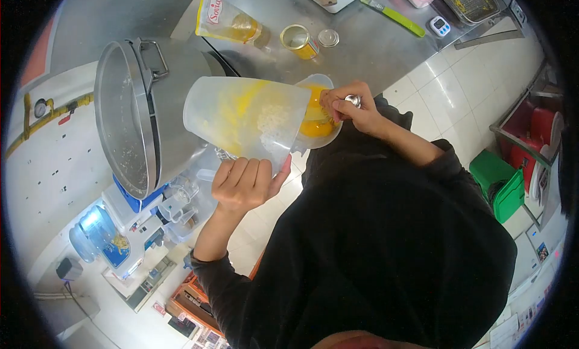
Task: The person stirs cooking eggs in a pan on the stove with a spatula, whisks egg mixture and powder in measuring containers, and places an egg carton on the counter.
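Observation:
My left hand [242, 181] is closed around the handle side of a translucent plastic pitcher [208, 111]. The pitcher lies tilted, its mouth facing right, with yellow streaks and a whitish clump visible inside. Against that mouth sits a second clear container [321, 79] with bright yellow-orange liquid [316, 128] in it. Over this container my right hand [354, 111] is closed on a metal-handled utensil [353, 100]. Only the shiny handle end shows clearly; the working end is hidden by my fingers and the liquid.
A large steel pot [181, 101] stands to the left. On the steel table [374, 53] are a yellow-labelled pouch [226, 20], an opened can [297, 40], its lid [328, 38], a green-handled spatula [395, 17], a timer [440, 26] and a wire-topped tray [470, 4]. A green bin [497, 183] stands right.

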A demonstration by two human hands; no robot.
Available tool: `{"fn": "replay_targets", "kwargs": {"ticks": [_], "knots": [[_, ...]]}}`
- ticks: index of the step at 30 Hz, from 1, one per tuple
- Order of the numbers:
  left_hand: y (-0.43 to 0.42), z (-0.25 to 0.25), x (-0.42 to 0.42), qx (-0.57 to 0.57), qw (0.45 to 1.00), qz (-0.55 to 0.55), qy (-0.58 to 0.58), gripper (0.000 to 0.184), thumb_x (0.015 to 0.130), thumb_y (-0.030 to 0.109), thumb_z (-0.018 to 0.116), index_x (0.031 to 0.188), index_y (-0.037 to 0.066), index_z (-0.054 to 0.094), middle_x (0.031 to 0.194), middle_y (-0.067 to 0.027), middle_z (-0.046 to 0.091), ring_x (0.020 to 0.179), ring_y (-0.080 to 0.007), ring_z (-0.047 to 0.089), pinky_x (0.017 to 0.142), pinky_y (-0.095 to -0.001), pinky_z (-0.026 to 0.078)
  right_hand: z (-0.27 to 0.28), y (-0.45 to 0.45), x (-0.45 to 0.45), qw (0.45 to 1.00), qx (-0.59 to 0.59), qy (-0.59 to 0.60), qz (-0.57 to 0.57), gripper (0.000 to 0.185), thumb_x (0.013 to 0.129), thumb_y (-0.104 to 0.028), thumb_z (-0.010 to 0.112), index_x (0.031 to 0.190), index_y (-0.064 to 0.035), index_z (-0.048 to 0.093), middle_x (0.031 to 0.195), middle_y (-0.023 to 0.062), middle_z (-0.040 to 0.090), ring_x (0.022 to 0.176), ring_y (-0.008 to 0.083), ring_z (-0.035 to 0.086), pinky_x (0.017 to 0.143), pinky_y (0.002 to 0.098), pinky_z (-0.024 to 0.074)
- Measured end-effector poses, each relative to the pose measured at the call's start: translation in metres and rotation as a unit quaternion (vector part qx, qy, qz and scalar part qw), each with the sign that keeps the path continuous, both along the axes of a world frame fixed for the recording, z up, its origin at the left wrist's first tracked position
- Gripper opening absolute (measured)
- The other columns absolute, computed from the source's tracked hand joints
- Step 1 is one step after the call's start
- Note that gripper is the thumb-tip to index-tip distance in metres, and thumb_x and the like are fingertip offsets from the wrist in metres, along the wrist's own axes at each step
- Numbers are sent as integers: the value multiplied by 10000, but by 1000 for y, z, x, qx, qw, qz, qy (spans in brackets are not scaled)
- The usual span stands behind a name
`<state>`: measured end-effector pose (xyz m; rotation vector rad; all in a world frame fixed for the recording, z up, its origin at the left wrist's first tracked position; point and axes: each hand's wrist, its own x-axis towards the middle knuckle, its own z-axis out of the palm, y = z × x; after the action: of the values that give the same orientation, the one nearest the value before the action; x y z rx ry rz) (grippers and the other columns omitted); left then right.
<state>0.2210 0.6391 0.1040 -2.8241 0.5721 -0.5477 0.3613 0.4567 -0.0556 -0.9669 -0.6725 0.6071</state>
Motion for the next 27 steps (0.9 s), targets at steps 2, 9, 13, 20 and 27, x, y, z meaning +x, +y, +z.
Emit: {"fn": "replay_targets", "kwargs": {"ticks": [2, 9, 13, 20, 27], "knots": [[-1, 5, -1, 3, 1000, 0, 2, 459, 697, 316, 746, 498, 136, 374, 455, 16, 363, 405, -124, 389, 433, -247, 281, 1, 1, 0, 1000, -4, -4, -1, 267, 871, -113, 520, 634, 8, 502, 571, 15, 524, 527, 67, 487, 475, 228, 347], [0, 17, -4, 26, 1000, -12, 1, 464, 713, 332, 721, 499, 138, 358, 455, 20, 353, 405, -102, 388, 434, -226, 275, 0, 1, -1, 1000, -8, 26, -2, 240, 861, -95, 519, 656, 29, 520, 582, 31, 518, 527, 85, 509, 466, 230, 349], [2, 18, -7, 26, 999, -21, -7, 460, 708, 330, 723, 501, 139, 359, 455, 19, 357, 406, -101, 394, 434, -225, 279, 0, 2, -2, 1000, -5, 26, -4, 221, 855, -77, 514, 665, 35, 522, 586, 31, 519, 527, 84, 508, 464, 228, 346], [5, 30, -7, -55, 997, 51, 8, 422, 668, 268, 759, 507, 126, 395, 456, 13, 388, 400, -136, 402, 444, -251, 306, -2, 4, -4, 999, 0, 40, -4, 216, 857, -77, 518, 673, 36, 525, 594, 27, 521, 529, 83, 493, 467, 228, 344], [25, 16, -16, -351, 899, 259, -23, 287, 661, 77, 779, 574, 35, 508, 492, -22, 439, 426, -149, 371, 465, -279, 266, -5, 2, -6, 999, -14, 35, -32, 223, 867, -97, 526, 684, 31, 537, 604, 27, 530, 541, 84, 502, 472, 224, 350]]}}
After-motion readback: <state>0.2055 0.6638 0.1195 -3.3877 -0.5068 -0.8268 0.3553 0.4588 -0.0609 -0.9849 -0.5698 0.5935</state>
